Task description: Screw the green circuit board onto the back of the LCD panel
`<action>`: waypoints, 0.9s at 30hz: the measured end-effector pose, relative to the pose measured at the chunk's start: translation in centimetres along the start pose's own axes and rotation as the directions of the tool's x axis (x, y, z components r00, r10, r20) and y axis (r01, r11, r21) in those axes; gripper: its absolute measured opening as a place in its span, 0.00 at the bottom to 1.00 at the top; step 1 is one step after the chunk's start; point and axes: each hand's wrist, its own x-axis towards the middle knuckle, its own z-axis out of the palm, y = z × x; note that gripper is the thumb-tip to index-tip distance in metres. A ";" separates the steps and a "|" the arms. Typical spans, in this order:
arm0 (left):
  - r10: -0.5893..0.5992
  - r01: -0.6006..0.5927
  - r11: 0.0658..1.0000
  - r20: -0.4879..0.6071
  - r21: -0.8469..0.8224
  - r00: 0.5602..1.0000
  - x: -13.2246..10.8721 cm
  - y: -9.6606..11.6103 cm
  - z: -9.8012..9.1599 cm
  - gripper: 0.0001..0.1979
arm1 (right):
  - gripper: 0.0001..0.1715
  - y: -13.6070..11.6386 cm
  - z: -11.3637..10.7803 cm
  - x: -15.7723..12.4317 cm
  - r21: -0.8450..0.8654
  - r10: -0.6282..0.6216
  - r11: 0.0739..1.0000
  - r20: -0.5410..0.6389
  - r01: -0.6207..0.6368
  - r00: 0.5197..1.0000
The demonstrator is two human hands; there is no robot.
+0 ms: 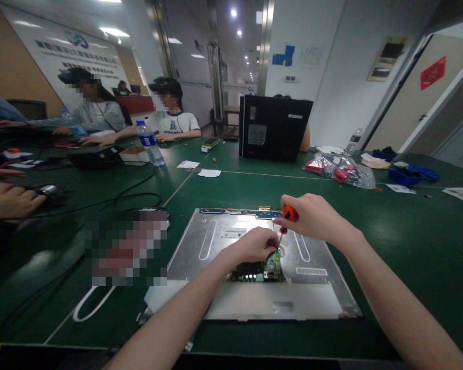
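Observation:
A flat silver display panel (320, 285) lies on the green table in front of me, with a blue circuit strip (235, 213) along its far edge. On its near middle part sits a green circuit board (272, 267). My right hand (308, 213) is closed round the orange handle of a screwdriver (289, 215), whose shaft points down at the board's far corner. Beside that tip, my left hand (256, 242) has its fingers drawn together at the board's far edge. Whatever they may pinch is hidden.
A black computer case (275, 128) stands at the back. Water bottle (149, 144), black cables (135, 195) and a white cord loop (94, 308) lie left. Bagged parts (341, 169) and a blue container (405, 176) are at right. A co-worker's hand (15, 200) shows at far left; others sit behind.

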 end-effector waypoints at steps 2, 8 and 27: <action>0.003 -0.003 1.000 -0.002 0.000 1.000 0.0 -0.1 0.1 0.08 | 0.18 0.1 -0.1 -0.1 -0.012 0.009 1.000 0.000 -0.009 1.000; 0.021 -0.021 1.000 -0.015 -0.009 1.000 0.0 -0.3 0.1 0.08 | 0.07 0.1 -0.8 -0.6 0.176 -0.095 0.981 0.048 0.085 0.994; 0.003 -0.003 1.000 -0.005 0.002 1.000 -0.1 0.0 -0.1 0.07 | 0.04 -0.3 -0.1 0.0 0.114 -0.055 0.992 0.037 0.050 0.998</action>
